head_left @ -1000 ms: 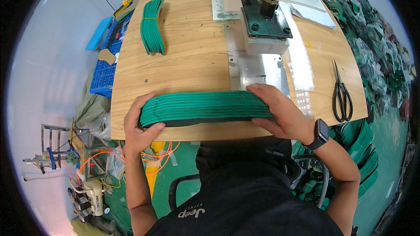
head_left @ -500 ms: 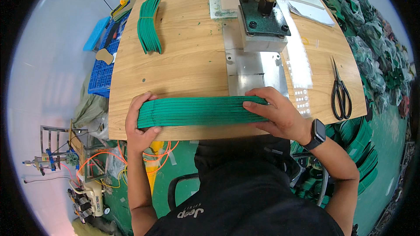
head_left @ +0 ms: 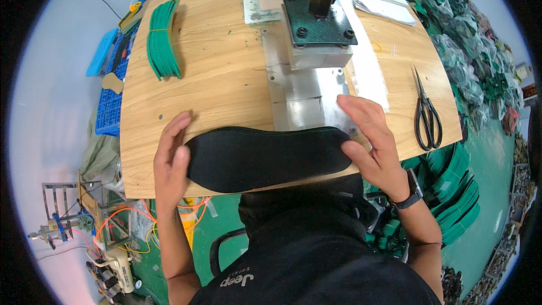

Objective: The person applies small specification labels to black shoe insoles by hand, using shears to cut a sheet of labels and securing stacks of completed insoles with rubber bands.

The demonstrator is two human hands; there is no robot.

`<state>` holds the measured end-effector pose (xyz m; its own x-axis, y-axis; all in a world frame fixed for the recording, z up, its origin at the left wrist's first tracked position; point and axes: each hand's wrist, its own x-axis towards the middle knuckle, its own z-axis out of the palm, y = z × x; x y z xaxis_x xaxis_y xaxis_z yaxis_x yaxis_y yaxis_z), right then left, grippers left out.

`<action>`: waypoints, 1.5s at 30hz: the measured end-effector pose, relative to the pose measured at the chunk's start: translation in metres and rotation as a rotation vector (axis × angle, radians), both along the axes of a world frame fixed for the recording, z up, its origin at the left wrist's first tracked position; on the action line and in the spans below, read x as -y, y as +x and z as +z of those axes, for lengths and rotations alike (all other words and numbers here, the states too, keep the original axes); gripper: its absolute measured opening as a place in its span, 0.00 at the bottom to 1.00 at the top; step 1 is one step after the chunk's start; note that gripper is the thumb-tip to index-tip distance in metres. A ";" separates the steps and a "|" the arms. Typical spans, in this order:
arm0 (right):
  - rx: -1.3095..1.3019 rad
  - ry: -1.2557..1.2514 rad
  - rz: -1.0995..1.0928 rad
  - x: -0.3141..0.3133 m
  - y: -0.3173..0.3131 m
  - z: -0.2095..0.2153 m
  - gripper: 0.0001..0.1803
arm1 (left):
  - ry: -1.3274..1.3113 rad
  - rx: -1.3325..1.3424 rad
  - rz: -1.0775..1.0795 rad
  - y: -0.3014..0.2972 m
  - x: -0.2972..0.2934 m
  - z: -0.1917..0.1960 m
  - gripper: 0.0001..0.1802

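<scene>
A stack of insoles (head_left: 265,161) lies flat near the table's front edge, a black face on top and thin green edges showing along the far side. Its shape is long, with rounded ends and a slight waist. My left hand (head_left: 171,161) stands at the left end, thumb against the rim and fingers apart. At the other end, my right hand (head_left: 374,147) has its thumb touching the rim, with the fingers spread over the metal plate (head_left: 305,101). How many layers lie beneath the black face is hidden.
A banded bundle of green insoles (head_left: 162,42) rests at the far left of the wooden table (head_left: 220,68). A press head (head_left: 319,22) stands over the plate. Black-handled scissors (head_left: 427,116) lie to the right. A blue crate (head_left: 108,104) adjoins the left edge; green pieces (head_left: 451,192) are piled below right.
The stack has turned from its green edges facing up to its black face up. My fingers have loosened from around its ends and spread. The view has shifted slightly right.
</scene>
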<state>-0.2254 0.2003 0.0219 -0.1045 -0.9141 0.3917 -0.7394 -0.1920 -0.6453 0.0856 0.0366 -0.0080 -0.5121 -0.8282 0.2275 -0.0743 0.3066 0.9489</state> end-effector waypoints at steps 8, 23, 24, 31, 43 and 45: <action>0.034 0.143 0.236 -0.003 -0.003 -0.010 0.52 | -0.038 -0.041 -0.057 -0.012 -0.011 -0.001 0.51; -0.117 0.177 0.066 -0.021 0.011 -0.006 0.51 | -0.311 0.296 0.205 0.012 0.059 0.015 0.36; -0.103 0.173 0.069 -0.021 0.013 -0.006 0.51 | -0.396 0.326 0.300 0.011 0.073 0.019 0.38; -0.079 0.148 -0.002 -0.025 0.016 -0.013 0.50 | -0.330 0.486 0.408 -0.040 0.148 0.025 0.47; -0.062 0.129 -0.016 -0.030 0.011 -0.016 0.48 | -0.121 0.064 -0.314 0.049 0.016 0.013 0.76; -0.109 0.147 -0.002 -0.027 0.013 -0.012 0.45 | -0.107 0.046 -0.256 0.039 -0.004 0.001 0.76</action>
